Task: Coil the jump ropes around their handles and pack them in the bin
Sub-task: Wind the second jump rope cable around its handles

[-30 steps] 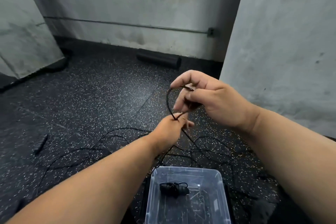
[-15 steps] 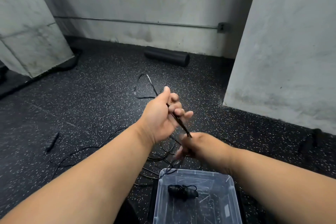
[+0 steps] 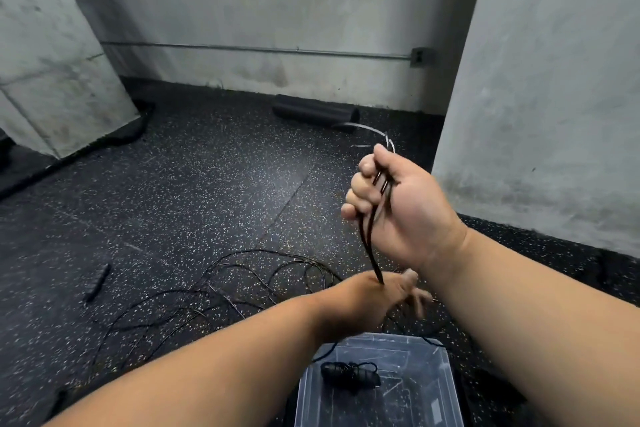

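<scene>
The right hand [image 3: 398,208] grips 2 black rope strands [image 3: 367,239]; the left hand [image 3: 377,295] (blurred) pinches them below. At 6 o'clock, the clear bin [image 3: 446,388] holds 1 coiled rope [image 3: 349,373].

The right hand [image 3: 398,204] is raised, its fingers curled round doubled strands of black rope [image 3: 369,236] that run down into the left hand [image 3: 377,295] below it. More rope lies tangled on the speckled floor [image 3: 207,184]. A coiled jump rope [image 3: 349,373] sits inside the clear bin [image 3: 440,392].
</scene>
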Demonstrator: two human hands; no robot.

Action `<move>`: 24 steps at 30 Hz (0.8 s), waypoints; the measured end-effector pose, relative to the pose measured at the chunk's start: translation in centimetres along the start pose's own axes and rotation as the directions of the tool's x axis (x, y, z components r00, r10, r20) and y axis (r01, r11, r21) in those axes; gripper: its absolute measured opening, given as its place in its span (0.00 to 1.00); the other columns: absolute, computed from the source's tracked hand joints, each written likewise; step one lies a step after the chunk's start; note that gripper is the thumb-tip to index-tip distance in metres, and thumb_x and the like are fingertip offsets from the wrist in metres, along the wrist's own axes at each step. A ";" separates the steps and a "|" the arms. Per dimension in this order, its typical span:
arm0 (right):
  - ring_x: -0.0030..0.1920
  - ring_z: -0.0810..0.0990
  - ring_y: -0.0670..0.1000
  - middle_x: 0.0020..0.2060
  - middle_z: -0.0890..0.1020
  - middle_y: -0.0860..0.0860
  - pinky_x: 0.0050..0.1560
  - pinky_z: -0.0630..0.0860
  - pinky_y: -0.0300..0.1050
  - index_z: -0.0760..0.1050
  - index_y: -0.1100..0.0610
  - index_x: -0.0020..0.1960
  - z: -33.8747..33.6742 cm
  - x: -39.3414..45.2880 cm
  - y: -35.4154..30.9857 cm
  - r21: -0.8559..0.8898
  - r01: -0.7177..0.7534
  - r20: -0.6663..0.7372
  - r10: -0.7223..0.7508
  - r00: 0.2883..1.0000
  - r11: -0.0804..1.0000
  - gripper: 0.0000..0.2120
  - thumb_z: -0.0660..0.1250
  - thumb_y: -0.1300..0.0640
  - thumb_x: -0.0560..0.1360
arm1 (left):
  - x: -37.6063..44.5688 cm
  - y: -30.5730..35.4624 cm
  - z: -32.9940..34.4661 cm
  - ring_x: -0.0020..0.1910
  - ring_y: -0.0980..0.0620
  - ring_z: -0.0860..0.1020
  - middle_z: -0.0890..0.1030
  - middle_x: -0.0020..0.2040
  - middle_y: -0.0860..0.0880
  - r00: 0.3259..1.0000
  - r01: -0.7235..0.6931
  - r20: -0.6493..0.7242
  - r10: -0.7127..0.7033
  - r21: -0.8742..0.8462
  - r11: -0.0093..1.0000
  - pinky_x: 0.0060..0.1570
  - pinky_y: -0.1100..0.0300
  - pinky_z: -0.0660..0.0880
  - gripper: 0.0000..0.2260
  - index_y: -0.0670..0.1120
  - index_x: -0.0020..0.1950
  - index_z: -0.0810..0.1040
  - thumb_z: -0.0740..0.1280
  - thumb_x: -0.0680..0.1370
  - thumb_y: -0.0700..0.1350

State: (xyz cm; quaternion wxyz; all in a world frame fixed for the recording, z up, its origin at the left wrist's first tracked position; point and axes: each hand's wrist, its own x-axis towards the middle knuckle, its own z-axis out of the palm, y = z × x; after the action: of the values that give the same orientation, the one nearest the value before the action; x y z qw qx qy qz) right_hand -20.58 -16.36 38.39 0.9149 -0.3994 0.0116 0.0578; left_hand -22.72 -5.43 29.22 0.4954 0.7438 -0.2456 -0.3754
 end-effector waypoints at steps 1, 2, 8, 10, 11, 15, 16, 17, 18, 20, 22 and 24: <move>0.31 0.72 0.51 0.29 0.73 0.52 0.40 0.70 0.47 0.75 0.54 0.43 -0.3 0.2 -0.2 -0.079 0.028 -0.058 -0.033 0.998 0.996 0.18 0.56 0.45 0.85 | 0.0 0.4 -0.4 0.34 0.63 0.77 0.83 0.35 0.53 0.998 0.022 -0.051 -0.025 -0.059 0.998 0.46 0.65 0.78 0.21 0.42 0.42 0.77 0.56 0.89 0.49; 0.36 0.78 0.52 0.34 0.79 0.54 0.44 0.72 0.48 0.78 0.55 0.48 -0.9 0.4 -0.3 -0.216 0.039 -0.117 -0.066 0.991 0.976 0.19 0.56 0.44 0.85 | 0.1 0.9 -1.1 0.34 0.57 0.79 0.81 0.32 0.51 0.993 0.031 -0.109 -0.051 -0.182 0.983 0.51 0.55 0.81 0.21 0.45 0.39 0.75 0.56 0.89 0.49; 0.59 0.77 0.56 0.58 0.83 0.57 0.68 0.65 0.62 0.81 0.52 0.64 -7.0 -1.8 3.7 -0.505 -0.213 0.060 0.280 0.958 0.837 0.26 0.56 0.40 0.77 | -0.6 4.0 -6.6 0.26 0.52 0.67 0.62 0.28 0.52 0.965 -0.200 -0.260 -0.027 -0.799 0.567 0.34 0.56 0.78 0.27 0.50 0.33 0.71 0.54 0.87 0.61; 0.62 0.78 0.60 0.59 0.84 0.60 0.67 0.66 0.59 0.82 0.55 0.64 -7.6 -3.1 6.1 -0.571 -0.293 0.145 0.445 0.884 0.767 0.26 0.55 0.43 0.77 | -1.3 4.4 -8.0 0.26 0.53 0.65 0.61 0.28 0.53 0.957 -0.242 -0.290 -0.029 -0.844 0.478 0.35 0.56 0.79 0.26 0.50 0.35 0.71 0.55 0.87 0.61; 0.60 0.79 0.62 0.55 0.84 0.62 0.66 0.69 0.56 0.82 0.58 0.61 -7.6 -3.4 7.0 -0.568 -0.317 0.156 0.478 0.865 0.759 0.25 0.57 0.45 0.77 | -1.5 4.4 -8.7 0.26 0.54 0.65 0.61 0.29 0.53 0.944 -0.276 -0.326 -0.044 -0.858 0.432 0.35 0.56 0.79 0.25 0.49 0.35 0.71 0.55 0.87 0.61; 0.38 0.78 0.54 0.34 0.78 0.55 0.46 0.72 0.49 0.79 0.54 0.41 -7.4 -3.6 6.5 -0.627 -0.275 0.012 0.361 0.932 0.729 0.13 0.66 0.46 0.76 | -2.4 4.4 -11.7 0.25 0.54 0.64 0.61 0.29 0.53 0.844 -0.454 -0.510 -0.163 -0.843 0.288 0.37 0.57 0.78 0.25 0.49 0.37 0.70 0.53 0.88 0.62; 0.34 0.74 0.51 0.33 0.76 0.54 0.41 0.70 0.46 0.77 0.53 0.41 -7.4 -3.5 6.1 -0.650 -0.245 -0.008 0.316 0.949 0.720 0.12 0.67 0.46 0.76 | -2.5 4.3 -12.2 0.25 0.54 0.64 0.61 0.29 0.53 0.819 -0.481 -0.540 -0.195 -0.830 0.281 0.40 0.56 0.78 0.25 0.49 0.38 0.69 0.52 0.88 0.62; 0.32 0.73 0.49 0.33 0.76 0.54 0.37 0.69 0.43 0.75 0.53 0.43 -7.2 -3.3 5.6 -0.654 -0.232 -0.017 0.292 0.956 0.720 0.11 0.68 0.46 0.76 | -2.5 4.2 -12.4 0.25 0.54 0.65 0.61 0.30 0.53 0.804 -0.498 -0.554 -0.218 -0.826 0.262 0.43 0.55 0.78 0.25 0.49 0.38 0.69 0.51 0.88 0.62; 0.34 0.75 0.49 0.37 0.78 0.53 0.36 0.73 0.41 0.76 0.53 0.46 -7.0 -3.2 5.3 -0.696 -0.228 -0.030 0.289 0.957 0.681 0.11 0.70 0.46 0.77 | -2.5 4.1 -12.3 0.25 0.54 0.65 0.61 0.30 0.53 0.805 -0.503 -0.547 -0.229 -0.834 0.226 0.44 0.54 0.78 0.25 0.49 0.39 0.68 0.51 0.88 0.62; 0.47 0.82 0.50 0.54 0.80 0.51 0.47 0.79 0.42 0.77 0.45 0.57 -6.5 -3.0 5.1 -0.917 -0.187 -0.084 0.285 0.955 0.354 0.13 0.71 0.41 0.77 | -2.4 4.3 -11.6 0.26 0.54 0.66 0.62 0.30 0.53 0.845 -0.476 -0.497 -0.197 -0.868 0.144 0.45 0.55 0.80 0.25 0.48 0.40 0.69 0.50 0.88 0.62; 0.63 0.78 0.51 0.67 0.68 0.49 0.66 0.75 0.46 0.73 0.38 0.66 -5.9 -3.1 5.4 -0.990 -0.107 -0.081 0.253 0.964 0.092 0.21 0.71 0.35 0.75 | -2.4 4.8 -10.6 0.26 0.54 0.68 0.62 0.30 0.53 0.880 -0.444 -0.457 -0.127 -0.888 0.115 0.44 0.55 0.83 0.25 0.48 0.39 0.70 0.51 0.88 0.63; 0.70 0.70 0.48 0.72 0.62 0.46 0.74 0.67 0.46 0.70 0.35 0.71 -5.0 -3.3 5.6 -0.978 -0.086 -0.041 0.230 0.972 0.192 0.28 0.72 0.34 0.74 | -2.4 5.3 -9.7 0.27 0.54 0.68 0.62 0.30 0.53 0.898 -0.423 -0.433 -0.075 -0.899 0.113 0.44 0.53 0.83 0.26 0.48 0.39 0.70 0.52 0.87 0.63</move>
State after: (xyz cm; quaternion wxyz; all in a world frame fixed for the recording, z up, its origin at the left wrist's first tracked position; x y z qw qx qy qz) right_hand -24.40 -16.59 31.17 0.4486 -0.8769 -0.0386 0.1684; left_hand -16.28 -0.38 37.09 0.9366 0.2539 0.0730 -0.2304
